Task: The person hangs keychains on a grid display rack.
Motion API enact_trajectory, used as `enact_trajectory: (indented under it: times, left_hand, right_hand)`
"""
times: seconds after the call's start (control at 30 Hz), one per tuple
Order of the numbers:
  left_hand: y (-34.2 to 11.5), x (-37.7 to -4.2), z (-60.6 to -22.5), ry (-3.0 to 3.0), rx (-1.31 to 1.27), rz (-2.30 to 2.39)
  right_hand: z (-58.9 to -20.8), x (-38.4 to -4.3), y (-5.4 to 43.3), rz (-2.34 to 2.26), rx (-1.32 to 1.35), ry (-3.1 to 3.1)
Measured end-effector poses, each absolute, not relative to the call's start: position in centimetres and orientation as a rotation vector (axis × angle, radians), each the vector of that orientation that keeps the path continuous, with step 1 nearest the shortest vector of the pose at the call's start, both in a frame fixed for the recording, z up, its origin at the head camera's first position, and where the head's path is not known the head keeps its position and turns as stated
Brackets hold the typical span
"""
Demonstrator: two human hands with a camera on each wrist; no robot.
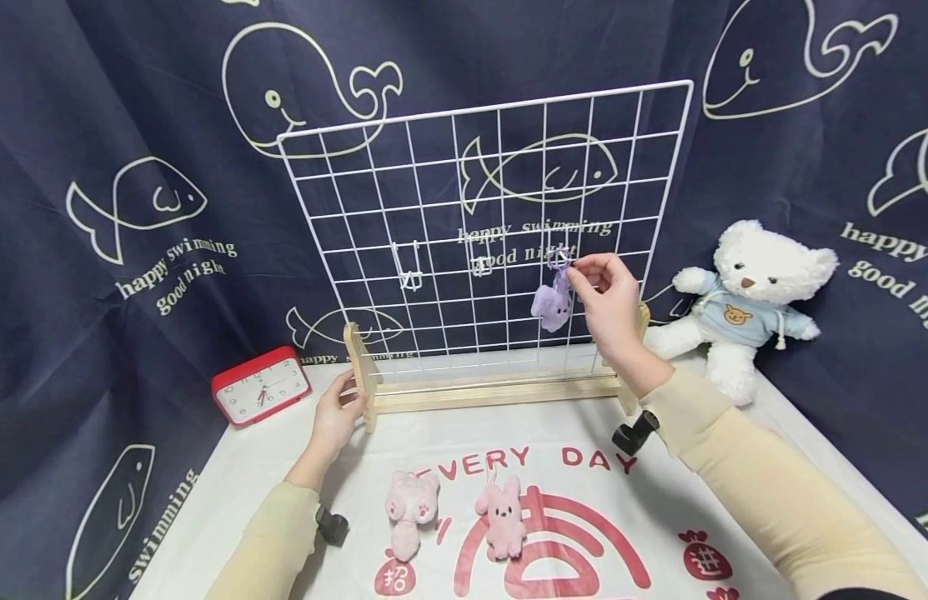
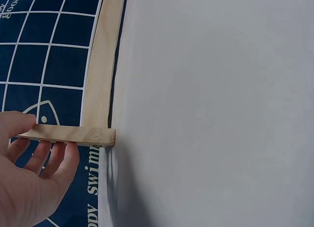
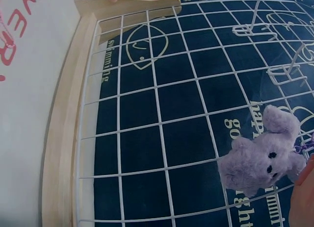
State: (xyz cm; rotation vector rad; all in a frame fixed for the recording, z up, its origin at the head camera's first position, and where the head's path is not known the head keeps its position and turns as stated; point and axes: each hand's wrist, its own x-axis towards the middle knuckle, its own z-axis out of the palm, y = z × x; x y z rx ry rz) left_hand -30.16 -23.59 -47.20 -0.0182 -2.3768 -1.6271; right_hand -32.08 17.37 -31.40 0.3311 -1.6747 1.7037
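Sleeves (image 1: 779, 500), head-view only; fingers (image 1: 602, 263) hold purple plush (image 1: 555, 308)

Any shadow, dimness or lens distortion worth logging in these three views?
Head view: bright, red clock readable; left wrist view: dimmer, greyish, soft shadow on the tabletop near the wooden stand; right wrist view: the wire grid bows, likely wide-angle distortion.

Red clock (image 1: 262, 387), white dial, stands on white, red-printed tabletop (image 1: 448, 435). Navy curtain (image 1: 464, 54), pale whales, fish and lettering, hangs behind clock. White teddy bear (image 1: 749, 308), light-blue top, sits well right of clock.
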Motion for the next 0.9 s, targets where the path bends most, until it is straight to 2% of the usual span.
enact_trajectory:
  times: [0.4,0.9]
  left_hand:
    - [-23.5,-30.2,-47.3,-2.386,0.001,-1.613]
    - [-23.5,-30.2,-47.1,-2.389,0.001,-1.605]
  right_hand:
    - [-32.8,-30.8,17.5,1.793,0.389,-1.716]
    - [-35.1,-29.4,17.4,1.796,0.588,-1.857]
